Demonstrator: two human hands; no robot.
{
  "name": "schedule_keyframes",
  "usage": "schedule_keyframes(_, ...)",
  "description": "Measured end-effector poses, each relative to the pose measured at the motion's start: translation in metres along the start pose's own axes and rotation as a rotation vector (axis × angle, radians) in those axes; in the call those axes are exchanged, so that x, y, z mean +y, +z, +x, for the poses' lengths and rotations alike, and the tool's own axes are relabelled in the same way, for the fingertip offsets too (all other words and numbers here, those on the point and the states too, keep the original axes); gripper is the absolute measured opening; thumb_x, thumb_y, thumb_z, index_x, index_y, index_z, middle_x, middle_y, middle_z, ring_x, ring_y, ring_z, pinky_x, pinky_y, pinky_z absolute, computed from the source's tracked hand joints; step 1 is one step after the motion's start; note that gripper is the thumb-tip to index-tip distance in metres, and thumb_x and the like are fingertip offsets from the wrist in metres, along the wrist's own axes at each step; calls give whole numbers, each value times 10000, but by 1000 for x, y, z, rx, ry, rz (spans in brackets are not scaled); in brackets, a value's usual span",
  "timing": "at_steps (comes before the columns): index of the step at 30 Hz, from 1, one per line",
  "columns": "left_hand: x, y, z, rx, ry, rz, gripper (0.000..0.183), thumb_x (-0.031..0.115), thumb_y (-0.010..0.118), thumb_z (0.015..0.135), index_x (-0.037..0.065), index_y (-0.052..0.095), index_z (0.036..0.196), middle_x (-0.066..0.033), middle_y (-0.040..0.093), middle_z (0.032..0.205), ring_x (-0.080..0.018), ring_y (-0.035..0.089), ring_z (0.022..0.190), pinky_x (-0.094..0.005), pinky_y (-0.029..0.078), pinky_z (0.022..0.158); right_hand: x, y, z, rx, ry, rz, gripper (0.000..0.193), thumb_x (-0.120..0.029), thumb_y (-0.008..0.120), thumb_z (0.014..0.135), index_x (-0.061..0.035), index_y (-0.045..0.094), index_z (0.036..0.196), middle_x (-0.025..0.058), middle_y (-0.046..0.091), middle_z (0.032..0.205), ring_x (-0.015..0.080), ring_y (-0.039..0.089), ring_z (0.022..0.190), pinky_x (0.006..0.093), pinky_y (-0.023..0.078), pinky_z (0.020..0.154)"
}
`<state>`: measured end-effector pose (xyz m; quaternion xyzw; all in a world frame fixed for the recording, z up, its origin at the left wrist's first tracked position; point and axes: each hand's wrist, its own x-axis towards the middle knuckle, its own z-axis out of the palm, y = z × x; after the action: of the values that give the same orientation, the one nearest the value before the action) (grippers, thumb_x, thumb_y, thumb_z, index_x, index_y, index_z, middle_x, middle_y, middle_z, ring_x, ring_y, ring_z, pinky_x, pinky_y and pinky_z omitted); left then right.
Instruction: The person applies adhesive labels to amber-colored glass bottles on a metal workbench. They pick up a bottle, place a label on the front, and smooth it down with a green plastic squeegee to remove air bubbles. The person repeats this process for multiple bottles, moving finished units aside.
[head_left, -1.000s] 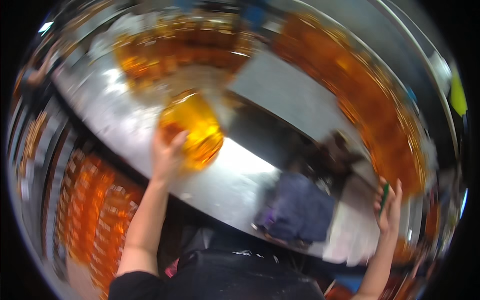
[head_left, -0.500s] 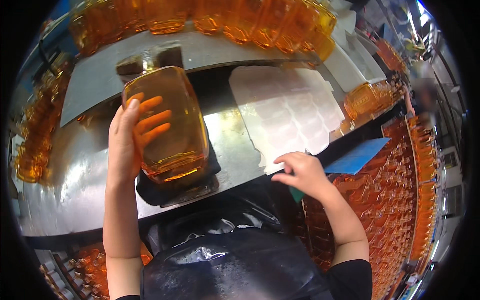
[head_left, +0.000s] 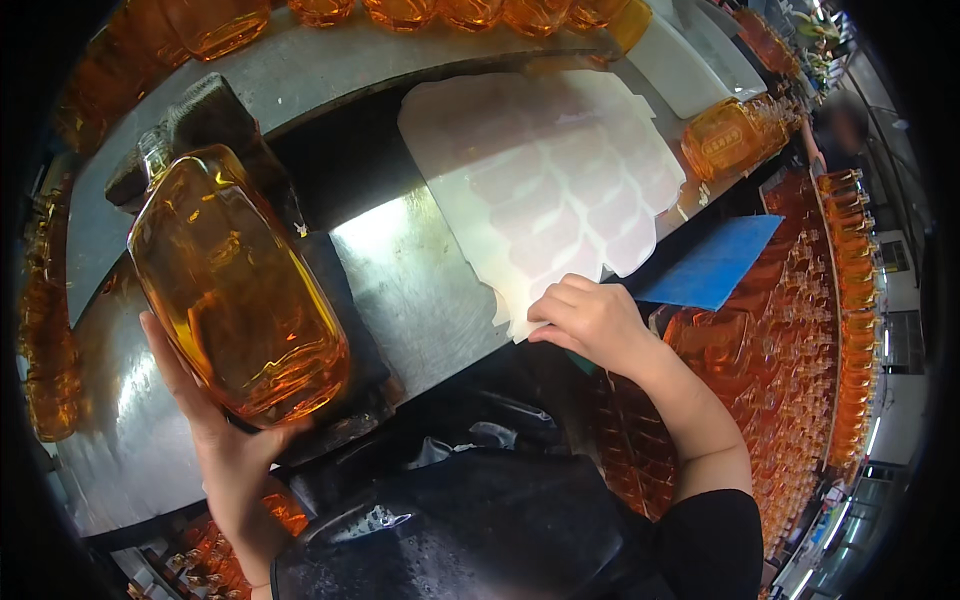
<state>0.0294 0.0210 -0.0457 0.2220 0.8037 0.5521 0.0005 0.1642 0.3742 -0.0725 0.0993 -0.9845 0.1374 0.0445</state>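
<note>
A large flat amber glass bottle (head_left: 240, 290) lies tilted on a dark padded rest, its clear neck pointing to the far left. My left hand (head_left: 215, 410) is beside the bottle's lower left corner, fingers stretched along its side and thumb spread toward its base. Whether the palm presses on the glass, I cannot tell. On the metal worktop to the right lies a pale pink-white sheet of scalloped labels or film (head_left: 545, 185). My right hand (head_left: 590, 320) pinches that sheet's near corner between thumb and fingers.
Several amber bottles (head_left: 400, 12) line the raised metal shelf (head_left: 350, 65). Another amber bottle (head_left: 735, 140) lies at the right, near a white tray (head_left: 690, 60). A blue sheet (head_left: 715, 262) rests above many packed bottles (head_left: 770, 370). A dark cloth-covered block (head_left: 210, 120) supports the bottle's neck.
My left hand has slid from the bottle's upper left side down to its lower corner. My right fingers have closed on the sheet's corner. The whole view has shifted.
</note>
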Motion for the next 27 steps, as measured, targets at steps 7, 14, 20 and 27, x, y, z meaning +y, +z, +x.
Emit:
schedule_keyframes(7, 11, 1, 3, 124, -35, -70, 1301, 265, 951, 532, 102, 182, 1569, -96, 176, 1630, -305, 479, 1330, -445, 404, 1111, -5, 2, 4, -14, 162, 113, 92, -97, 702, 777, -79, 617, 806, 67, 621, 700, 246, 640, 668, 357, 502, 578)
schedule_keyframes(14, -16, -46, 8, 166, 161, 90, 786, 453, 613, 928, 65, 291, 1531, -220, 365, 1526, -371, 509, 1299, -483, 389, 1101, 117, -89, 8, 105, 844, -618, 174, -184, 657, 772, -33, 611, 843, 191, 688, 794, 356, 700, 785, 452, 549, 683)
schedule_keyframes(20, -31, -60, -7, 280, 5, -7, 462, 87, 373, 1017, -8, 371, 1470, -204, 435, 1471, -316, 557, 1240, -429, 410, 1089, 154, -82, 48, -26, 866, -697, 613, -436, 740, 808, -46, 538, 1235, 229, 702, 910, 385, 693, 876, 479, 540, 754)
schedule_keyframes(27, -33, -58, 5, 330, -63, -16, 415, 47, 372, 1014, -34, 433, 1417, -177, 489, 1428, -256, 593, 1177, -392, 434, 1062, 202, -62, 90, 94, 809, -574, 338, -289, 603, 869, -53, 674, 1100, 212, 707, 924, 380, 693, 858, 478, 552, 739)
